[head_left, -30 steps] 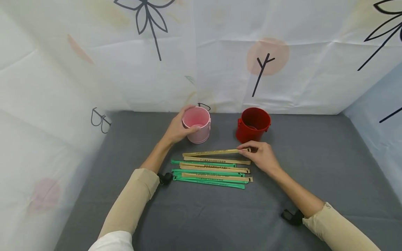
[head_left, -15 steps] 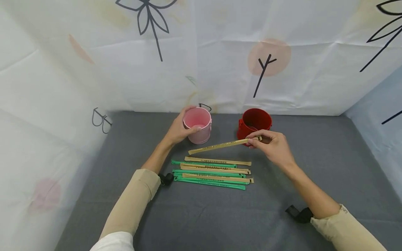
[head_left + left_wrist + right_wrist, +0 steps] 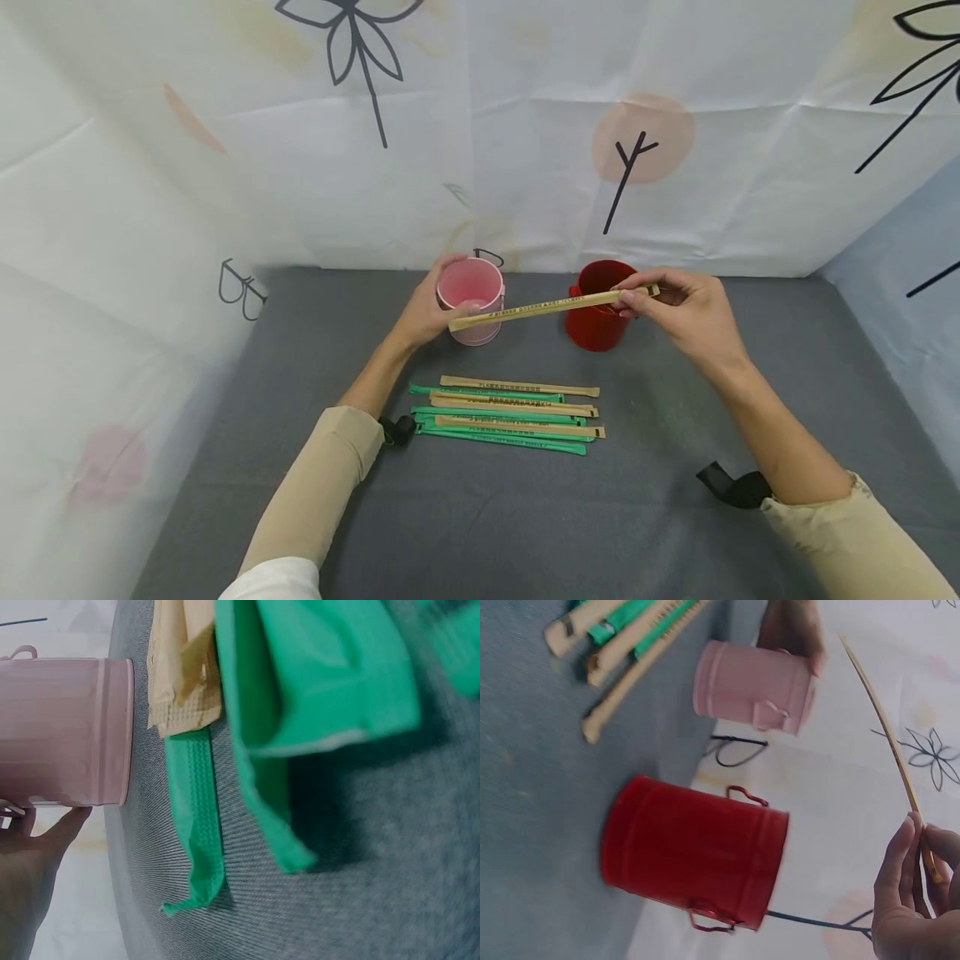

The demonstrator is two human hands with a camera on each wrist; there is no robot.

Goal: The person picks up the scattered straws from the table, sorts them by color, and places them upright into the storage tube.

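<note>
My left hand (image 3: 426, 310) grips the side of a small pink bucket (image 3: 478, 336), thumb at the front, fingers behind the rim. In the left wrist view those fingers (image 3: 64, 829) touch the bucket wall (image 3: 60, 735). A tan paper-wrapped straw (image 3: 540, 307) is pinched near its right end by my right hand (image 3: 690, 315). It is held raised and nearly level, its far end overlapping the pink bucket in the head view. Behind it stands a red bucket (image 3: 596, 333), partly hidden by the hand. The right wrist view shows the straw (image 3: 891, 739) above both buckets.
Several tan straws (image 3: 517, 386) and green straws (image 3: 502, 442) in wrappers lie in a row on the grey cloth (image 3: 480, 525), in front of the buckets. A printed white curtain (image 3: 525, 183) hangs right behind the buckets.
My right hand has lifted the tan straw off the row and moved it up, back and to the right. The left hand stays on the pink bucket.
</note>
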